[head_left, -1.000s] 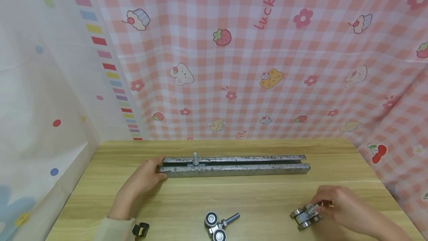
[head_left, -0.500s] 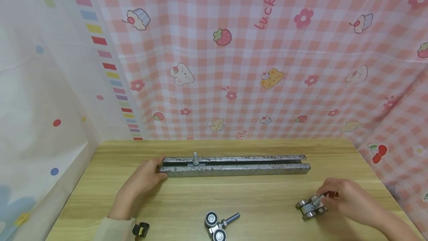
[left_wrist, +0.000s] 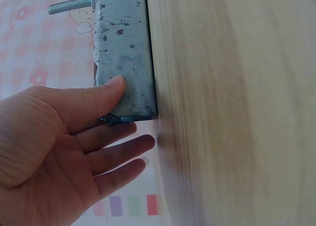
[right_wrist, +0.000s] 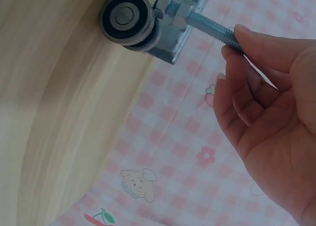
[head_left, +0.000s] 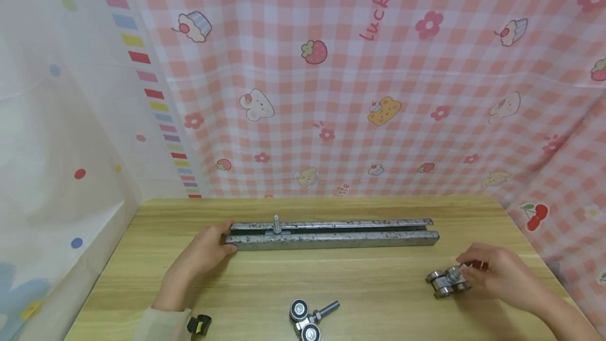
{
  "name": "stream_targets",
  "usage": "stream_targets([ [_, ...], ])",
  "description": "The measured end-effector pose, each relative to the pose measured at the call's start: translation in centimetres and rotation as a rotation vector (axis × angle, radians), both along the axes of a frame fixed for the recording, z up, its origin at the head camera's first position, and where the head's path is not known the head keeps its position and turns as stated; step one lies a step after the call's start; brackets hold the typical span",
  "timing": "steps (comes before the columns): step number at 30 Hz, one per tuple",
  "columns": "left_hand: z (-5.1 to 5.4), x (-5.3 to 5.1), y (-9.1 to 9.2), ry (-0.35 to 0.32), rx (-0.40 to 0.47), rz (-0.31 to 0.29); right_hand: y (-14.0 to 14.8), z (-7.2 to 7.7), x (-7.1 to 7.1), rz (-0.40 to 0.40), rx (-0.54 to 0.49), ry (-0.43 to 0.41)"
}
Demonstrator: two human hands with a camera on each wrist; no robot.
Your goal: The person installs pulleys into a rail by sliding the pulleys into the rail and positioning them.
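A grey metal rail [head_left: 336, 241] with a slot along its top lies across the table; a bolt [head_left: 276, 224] stands up from the slot near its left end. My left hand [head_left: 203, 251] grips the rail's left end, its thumb on the side face of the rail [left_wrist: 123, 53] in the left wrist view. My right hand [head_left: 504, 278] pinches the threaded bolt [right_wrist: 215, 29] of a roller trolley [head_left: 446, 282] between thumb and fingertips, front right of the rail. A second trolley [head_left: 303, 321], with black-ringed wheels, lies near the front edge of the view.
A small black object [head_left: 199, 324] is beside my left sleeve [head_left: 161, 325]. The wooden table [head_left: 369, 288] ends at a pink checked cloth [head_left: 350, 141] behind, and a pale cloth [head_left: 61, 120] hangs at the left.
My right hand has moved right and farther from me, toward the back of the table, with the trolley. My left hand and the rail have stayed in place.
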State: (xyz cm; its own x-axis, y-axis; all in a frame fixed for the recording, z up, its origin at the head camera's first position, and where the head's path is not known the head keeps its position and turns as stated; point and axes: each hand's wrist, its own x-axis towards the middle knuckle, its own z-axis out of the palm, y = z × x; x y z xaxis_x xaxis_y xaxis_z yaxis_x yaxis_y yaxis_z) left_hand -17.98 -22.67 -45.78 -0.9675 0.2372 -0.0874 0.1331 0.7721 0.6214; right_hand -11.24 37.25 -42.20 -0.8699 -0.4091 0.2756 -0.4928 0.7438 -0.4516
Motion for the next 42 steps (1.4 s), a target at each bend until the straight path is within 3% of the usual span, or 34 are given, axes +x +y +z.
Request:
stream_targets([
  [18, 0.1, 0.0, 0.0, -0.001, 0.0, 0.002, 1.3, -0.3, -1.4, -0.052, 0.047, 0.155],
  [27, 0.1, 0.1, 0.1, -0.015, -0.004, 0.013, 2.2, -0.4, -2.1, -0.094, 0.039, 0.157],
  [37, -0.1, 0.0, -0.1, -0.013, 0.0, 0.016, 3.1, -0.9, -3.2, -0.099, 0.005, 0.248],
  [42, -0.2, 0.1, -0.1, -0.015, 0.005, 0.015, 3.4, -0.9, -3.6, -0.172, 0.03, 0.223],
])
